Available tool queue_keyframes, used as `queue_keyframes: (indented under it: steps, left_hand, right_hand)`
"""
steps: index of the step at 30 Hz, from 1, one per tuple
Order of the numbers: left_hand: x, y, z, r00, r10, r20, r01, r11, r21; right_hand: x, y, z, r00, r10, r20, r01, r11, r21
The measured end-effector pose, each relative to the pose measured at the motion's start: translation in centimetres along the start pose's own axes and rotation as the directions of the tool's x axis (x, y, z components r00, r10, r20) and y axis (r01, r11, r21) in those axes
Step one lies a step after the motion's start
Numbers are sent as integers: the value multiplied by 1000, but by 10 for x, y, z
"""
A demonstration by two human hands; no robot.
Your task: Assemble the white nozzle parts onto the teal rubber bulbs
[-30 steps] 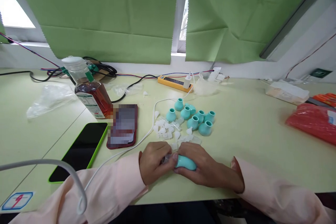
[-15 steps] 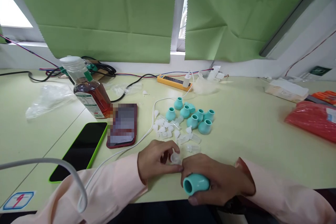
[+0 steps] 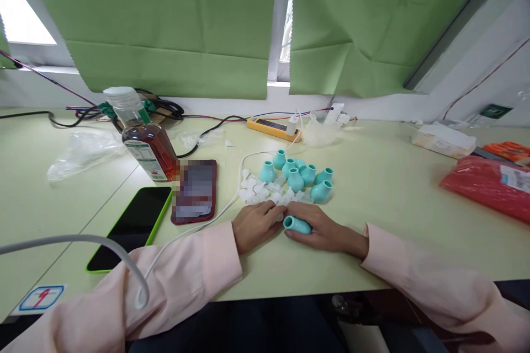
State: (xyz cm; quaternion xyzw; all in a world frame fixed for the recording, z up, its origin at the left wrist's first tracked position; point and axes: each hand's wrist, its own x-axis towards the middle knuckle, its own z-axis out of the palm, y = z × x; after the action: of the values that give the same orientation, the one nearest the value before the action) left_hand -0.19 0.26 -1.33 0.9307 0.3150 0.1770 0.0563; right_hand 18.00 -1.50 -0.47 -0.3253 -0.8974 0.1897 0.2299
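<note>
A teal bulb-shaped piece [image 3: 297, 224] lies in my right hand [image 3: 321, 227], its open neck pointing left and my fingers wrapped round it. My left hand [image 3: 256, 225] is closed against the right fingertips, with a small translucent piece [image 3: 280, 217] partly showing between the hands. Just beyond my fingers lie several small white and clear plastic pieces [image 3: 253, 190]. Behind and to the right of those stand several more teal bulbs [image 3: 295, 180], grouped together, some tilted.
On the left are a green-edged phone [image 3: 130, 226], a red-cased phone [image 3: 194, 190] and a bottle of amber liquid [image 3: 151, 149]. A white cable [image 3: 223, 215] curves beside my left hand. At the back sits a yellow power strip [image 3: 271, 128]; a red package [image 3: 484, 182] lies right.
Both hands have moved forward, close to the small plastic pieces. My left fingers have closed in, and the teal bulb has travelled along with my right hand. The camera view has shifted slightly.
</note>
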Motion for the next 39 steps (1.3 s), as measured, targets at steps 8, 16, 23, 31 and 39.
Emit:
queue_keyframes:
  steps: [8,16,23,31,39]
  left_hand:
    - [9,-18,1,989,-134,-69,129,990,-63]
    - [3,-14,4,952,-225,-209,179,960,-215]
    - [1,-12,6,939,-238,-249,173,950,-259]
    - [1,-12,3,951,-178,-251,121,967,-225]
    - [-2,-11,4,929,-244,-280,180,955,-234]
  right_hand:
    - [15,27,-1,995,-1,-95,-3,999,-41]
    - [16,33,-6,958,-20,-286,45,996,81]
    - [15,48,-59,635,74,-769,-110,994,4]
    - [-7,140,-111,633,498,-593,-605,796,24]
    - [-6,143,-102,611,579,-539,-721,688,-79]
